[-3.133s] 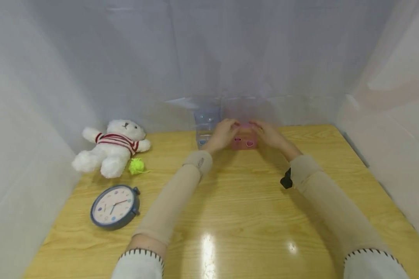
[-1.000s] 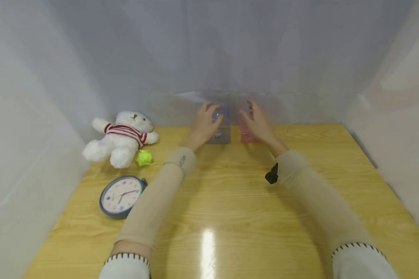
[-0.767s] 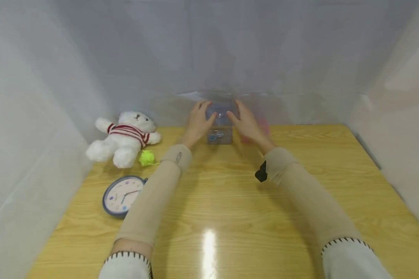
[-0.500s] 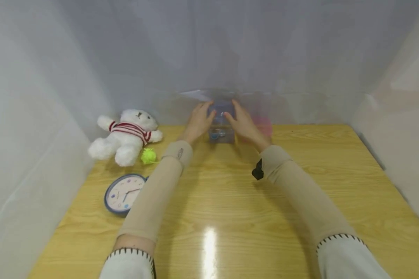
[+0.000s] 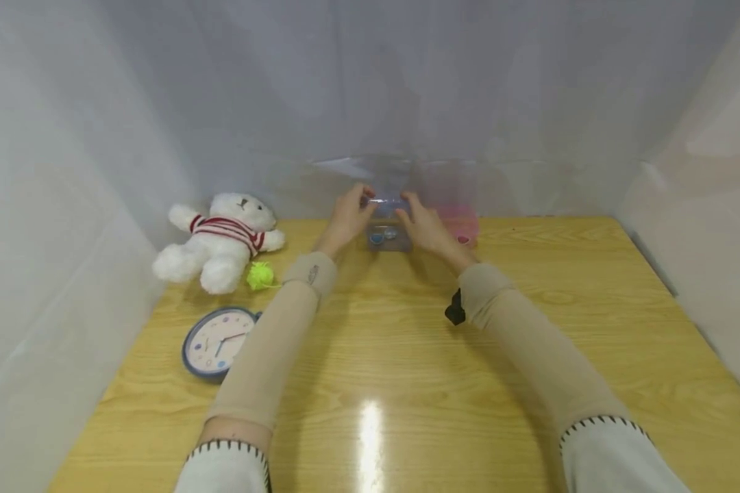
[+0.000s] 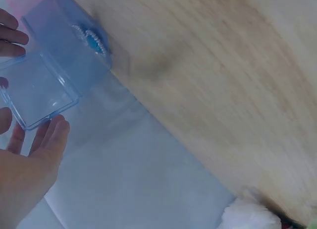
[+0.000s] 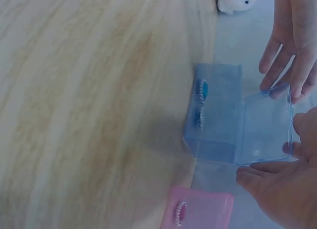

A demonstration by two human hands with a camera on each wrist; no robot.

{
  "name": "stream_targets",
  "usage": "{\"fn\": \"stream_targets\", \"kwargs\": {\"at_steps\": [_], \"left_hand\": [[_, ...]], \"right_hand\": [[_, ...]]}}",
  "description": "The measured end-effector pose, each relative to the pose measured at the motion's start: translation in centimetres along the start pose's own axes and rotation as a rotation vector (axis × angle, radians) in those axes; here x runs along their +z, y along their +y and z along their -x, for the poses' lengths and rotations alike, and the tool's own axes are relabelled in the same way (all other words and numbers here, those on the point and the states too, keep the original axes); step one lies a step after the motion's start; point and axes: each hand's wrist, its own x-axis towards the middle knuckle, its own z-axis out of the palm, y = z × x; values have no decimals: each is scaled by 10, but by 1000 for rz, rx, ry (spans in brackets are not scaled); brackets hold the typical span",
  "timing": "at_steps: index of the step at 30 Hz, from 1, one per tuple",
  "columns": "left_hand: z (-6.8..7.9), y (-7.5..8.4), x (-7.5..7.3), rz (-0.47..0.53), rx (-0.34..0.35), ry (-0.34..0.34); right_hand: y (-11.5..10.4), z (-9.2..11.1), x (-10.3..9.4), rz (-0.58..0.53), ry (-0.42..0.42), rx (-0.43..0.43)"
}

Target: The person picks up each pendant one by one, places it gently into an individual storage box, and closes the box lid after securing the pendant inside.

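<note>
A clear blue plastic box (image 5: pixel 401 244) stands at the back of the table with its hinged lid (image 7: pixel 267 125) partly raised. Inside lies a beaded bracelet with a blue stone (image 6: pixel 94 42). My left hand (image 5: pixel 347 219) pinches one side edge of the lid between thumb and fingers. On the opposite edge, my right hand (image 5: pixel 430 227) holds the lid the same way. Just right of the blue box is a pink box (image 7: pixel 208 206), holding a beaded bracelet with a pink stone (image 7: pixel 181 212). My right hand partly covers it in the head view.
At the back left lies a white teddy bear (image 5: pixel 222 236) in a striped sweater, with a yellow-green yarn ball (image 5: pixel 260 276) beside it. A round blue-rimmed clock (image 5: pixel 212 342) is partly behind my left forearm. Pale sheeting (image 5: pixel 376 82) closes the back and sides.
Both hands have moved left from the pink box to the blue one. Since half a second ago, they have tilted the blue lid forward and slightly down.
</note>
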Motion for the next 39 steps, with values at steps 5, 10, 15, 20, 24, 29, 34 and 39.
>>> {"fn": "stream_targets", "kwargs": {"at_steps": [5,10,15,20,24,29,34,39], "left_hand": [[3,-8,9,-122,79,-22],[7,-15,17,-176,121,-18],[12,-20,20,-185,119,-41],[17,-22,19,-186,87,-67],[21,-24,19,-206,80,-76],[23,-24,22,-217,93,-51],[20,-24,32,-286,152,-2],[18,-23,40,-319,160,20]], "right_hand": [[6,3,9,66,-6,-32],[10,4,16,108,6,-92],[15,4,23,167,18,-136],[16,4,28,185,17,-158],[15,6,31,180,-3,-147],[14,8,31,176,-46,-114],[15,11,26,216,-81,-89],[17,13,23,253,-121,-60]]}}
